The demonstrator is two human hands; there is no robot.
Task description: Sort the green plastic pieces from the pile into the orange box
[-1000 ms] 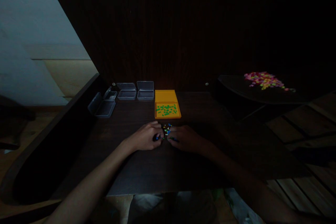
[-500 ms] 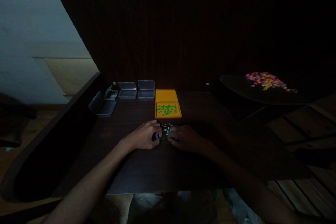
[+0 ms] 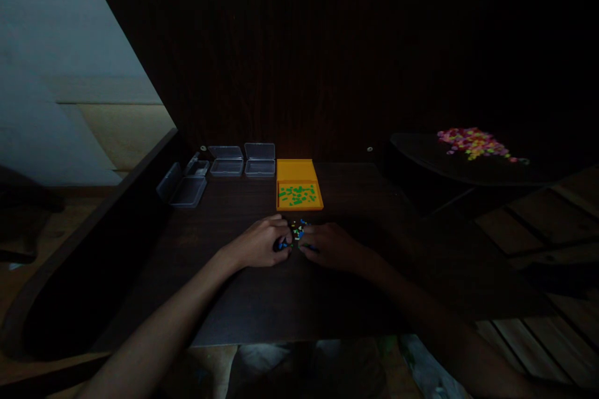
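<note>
On the dark counter (image 3: 262,305), the open yellow box (image 3: 294,170) stays put. In front of it, the left hand (image 3: 264,242) has edged inward while the right hand (image 3: 330,245) barely moves; both are curled, whether gripping anything I cannot tell. Loose pieces (image 3: 301,234) lie between them, so handling remains outside the box, whose green bits (image 3: 298,194) look unchanged.

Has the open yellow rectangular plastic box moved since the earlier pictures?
No, the yellow box keeps the same place against the dark brown wooden back panel.
</note>
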